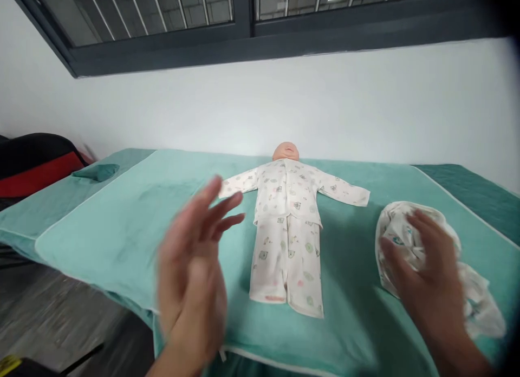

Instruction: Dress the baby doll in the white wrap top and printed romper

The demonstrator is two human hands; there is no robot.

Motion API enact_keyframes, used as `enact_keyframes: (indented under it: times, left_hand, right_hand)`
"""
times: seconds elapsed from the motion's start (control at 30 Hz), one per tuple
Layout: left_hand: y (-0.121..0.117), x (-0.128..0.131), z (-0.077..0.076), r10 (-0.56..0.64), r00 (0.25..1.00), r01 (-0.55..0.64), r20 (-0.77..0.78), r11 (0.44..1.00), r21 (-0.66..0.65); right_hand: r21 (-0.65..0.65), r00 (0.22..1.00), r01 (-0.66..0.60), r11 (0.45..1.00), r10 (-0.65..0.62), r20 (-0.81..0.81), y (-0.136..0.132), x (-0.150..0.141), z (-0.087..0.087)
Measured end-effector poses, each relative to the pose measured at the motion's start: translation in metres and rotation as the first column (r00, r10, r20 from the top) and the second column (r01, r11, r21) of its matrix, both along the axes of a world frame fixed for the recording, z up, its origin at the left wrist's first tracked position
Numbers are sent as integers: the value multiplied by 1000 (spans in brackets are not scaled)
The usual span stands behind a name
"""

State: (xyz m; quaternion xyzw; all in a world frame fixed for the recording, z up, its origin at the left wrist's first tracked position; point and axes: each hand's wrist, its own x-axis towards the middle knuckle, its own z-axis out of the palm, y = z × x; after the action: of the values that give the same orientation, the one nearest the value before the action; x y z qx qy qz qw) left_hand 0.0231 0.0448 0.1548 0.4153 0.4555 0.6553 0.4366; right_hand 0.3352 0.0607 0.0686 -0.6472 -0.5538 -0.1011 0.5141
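Doll (285, 151) in printed clothes is lying on the green cover (117, 231), its head towards the white wall (182, 103). From where I'm standing, the laying-out is looking well advanced: the jacket (286, 190) is sitting below the head, both sleeves are reaching outwards, and its hem is overlapping the trousers (286, 263), whose legs are running straight down side by side. I can't tell how any fastenings are sitting, or whether limbs are filling the cloth. Off to the right, a crumpled white cloth (400, 231) is lying bunched, not spread or folded, so that part is looking unfinished, if it is to be arranged at all. Neither grip is clenching anything: the left hand (195, 279) is hovering, fingers loose, near the clothes, and the right hand (436, 274) is hanging open over the bunched cloth; whether it's touching, I can't tell.
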Motion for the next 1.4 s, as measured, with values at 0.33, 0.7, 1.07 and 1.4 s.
enact_keyframes:
  times: [0.33, 0.7, 1.07, 1.4]
  left_hand:
    - [248, 72, -43, -103, 764, 274, -637, 945, 177]
    - [294, 81, -54, -193, 626, 411, -756, 905, 109]
    - [295, 81, -54, -224, 644, 482, -731, 862, 160]
    - [270, 78, -53, -179, 673, 403, -717, 902, 153]
  right_hand:
    - [-191, 853, -441, 877, 343, -394, 243, -77, 31]
    - [-229, 777, -578, 783, 444, -446, 270, -71, 23]
    - [-101, 710, -592, 799, 458, -535, 271, -70, 19]
    - [137, 588, -618, 774, 570, -574, 271, -66, 11]
